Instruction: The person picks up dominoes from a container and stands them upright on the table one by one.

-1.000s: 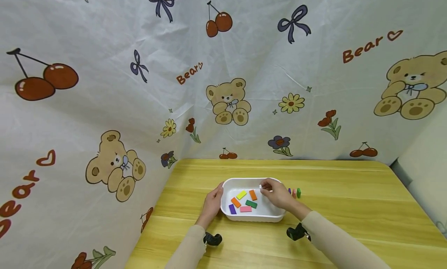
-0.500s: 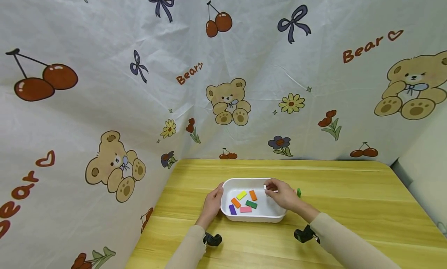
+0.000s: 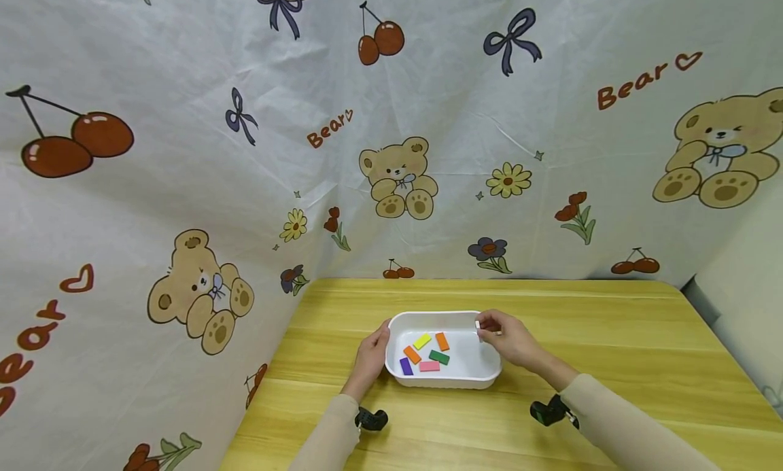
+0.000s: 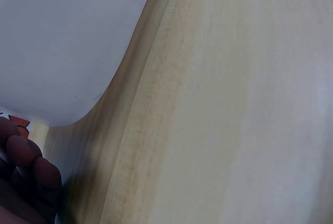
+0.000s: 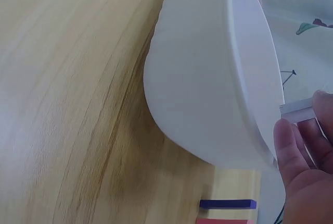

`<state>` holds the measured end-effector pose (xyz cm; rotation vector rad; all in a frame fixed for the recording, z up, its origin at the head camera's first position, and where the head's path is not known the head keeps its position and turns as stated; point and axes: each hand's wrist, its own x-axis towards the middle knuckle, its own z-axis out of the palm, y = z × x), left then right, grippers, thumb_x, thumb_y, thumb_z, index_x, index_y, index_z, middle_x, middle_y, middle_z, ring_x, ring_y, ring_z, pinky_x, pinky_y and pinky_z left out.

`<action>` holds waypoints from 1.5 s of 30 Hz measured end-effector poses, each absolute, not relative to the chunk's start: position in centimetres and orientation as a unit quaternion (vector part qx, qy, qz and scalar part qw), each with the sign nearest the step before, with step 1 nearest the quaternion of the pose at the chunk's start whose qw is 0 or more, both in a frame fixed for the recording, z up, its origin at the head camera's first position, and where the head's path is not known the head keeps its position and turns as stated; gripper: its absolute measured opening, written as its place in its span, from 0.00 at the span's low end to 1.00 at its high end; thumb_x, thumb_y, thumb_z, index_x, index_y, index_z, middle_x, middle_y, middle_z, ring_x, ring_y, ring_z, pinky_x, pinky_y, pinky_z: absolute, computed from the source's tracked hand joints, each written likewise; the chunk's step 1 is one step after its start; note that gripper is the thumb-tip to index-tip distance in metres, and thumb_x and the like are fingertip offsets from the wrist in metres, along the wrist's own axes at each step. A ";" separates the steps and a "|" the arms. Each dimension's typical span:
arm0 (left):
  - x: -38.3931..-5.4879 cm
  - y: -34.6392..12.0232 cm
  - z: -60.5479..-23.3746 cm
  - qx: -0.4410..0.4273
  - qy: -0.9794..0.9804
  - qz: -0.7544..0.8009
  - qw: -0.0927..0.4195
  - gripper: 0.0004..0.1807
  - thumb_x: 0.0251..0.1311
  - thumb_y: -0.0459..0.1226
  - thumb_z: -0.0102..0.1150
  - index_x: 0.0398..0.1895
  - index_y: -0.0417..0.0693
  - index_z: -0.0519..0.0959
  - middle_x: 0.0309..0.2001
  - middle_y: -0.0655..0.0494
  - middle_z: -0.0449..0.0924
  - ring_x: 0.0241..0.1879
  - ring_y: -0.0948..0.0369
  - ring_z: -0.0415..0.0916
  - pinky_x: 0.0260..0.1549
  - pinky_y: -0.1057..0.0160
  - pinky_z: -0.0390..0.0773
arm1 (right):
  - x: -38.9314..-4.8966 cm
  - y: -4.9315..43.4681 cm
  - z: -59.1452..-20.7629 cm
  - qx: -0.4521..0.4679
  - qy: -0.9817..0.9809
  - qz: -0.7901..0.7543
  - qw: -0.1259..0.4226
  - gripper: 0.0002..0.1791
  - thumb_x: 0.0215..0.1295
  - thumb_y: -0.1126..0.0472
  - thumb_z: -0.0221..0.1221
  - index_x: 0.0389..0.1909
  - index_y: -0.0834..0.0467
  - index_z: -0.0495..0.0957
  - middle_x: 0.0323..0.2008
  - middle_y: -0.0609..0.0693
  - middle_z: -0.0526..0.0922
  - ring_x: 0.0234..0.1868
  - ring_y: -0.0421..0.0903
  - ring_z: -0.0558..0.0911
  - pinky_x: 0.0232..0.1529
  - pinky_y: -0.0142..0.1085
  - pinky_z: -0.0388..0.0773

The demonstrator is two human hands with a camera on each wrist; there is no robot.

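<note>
A white plastic tray (image 3: 471, 367) stands on the table, holding several small flat blocks: yellow (image 3: 422, 341), two orange ones, green (image 3: 439, 357), pink (image 3: 429, 366) and purple (image 3: 406, 367). My left hand (image 3: 370, 357) holds the tray's left end; in the left wrist view, curled fingers (image 4: 23, 153) show beside its wall. Between thumb and fingers my right hand (image 3: 510, 336) pinches a small white block (image 5: 297, 111), above the tray's right back corner. In the right wrist view the tray wall stands close to that hand.
On the wooden table (image 3: 612, 355), right of the tray, a purple block (image 5: 228, 203) and a pink block (image 5: 223, 221) stand in the right wrist view; my right hand covers them in the head view. A bear-patterned cloth (image 3: 453, 117) hangs behind and at the left.
My right hand has moved to the right with the white block, from over the tray's inside to its right edge. The left hand and the tray have stayed in place.
</note>
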<state>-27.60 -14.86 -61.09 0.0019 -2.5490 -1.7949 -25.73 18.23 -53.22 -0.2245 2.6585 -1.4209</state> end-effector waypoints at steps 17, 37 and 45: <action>-27.7 -15.0 -61.2 0.006 -0.819 -0.573 0.015 0.25 0.79 0.54 0.46 0.72 0.59 0.75 0.73 0.55 0.72 0.76 0.50 0.64 0.78 0.47 0.63 | -25.1 21.0 -53.1 -0.073 0.870 -0.485 0.050 0.15 0.75 0.62 0.60 0.58 0.62 0.76 0.50 0.57 0.83 0.50 0.51 0.82 0.41 0.37 0.88; -27.7 -15.0 -61.2 -0.003 -0.817 -0.577 0.000 0.27 0.79 0.57 0.44 0.73 0.60 0.73 0.75 0.57 0.69 0.78 0.51 0.61 0.79 0.47 0.61 | -24.3 23.5 -53.1 -0.079 0.863 -0.499 0.032 0.17 0.75 0.65 0.59 0.60 0.68 0.74 0.50 0.63 0.83 0.47 0.55 0.84 0.40 0.39 0.88; -27.7 -15.1 -61.3 -0.007 -0.814 -0.581 0.001 0.27 0.79 0.57 0.44 0.73 0.59 0.74 0.75 0.56 0.69 0.78 0.51 0.60 0.79 0.47 0.60 | -24.5 25.1 -53.7 -0.060 0.886 -0.459 0.004 0.16 0.75 0.62 0.60 0.59 0.64 0.76 0.51 0.58 0.84 0.54 0.57 0.83 0.49 0.38 0.85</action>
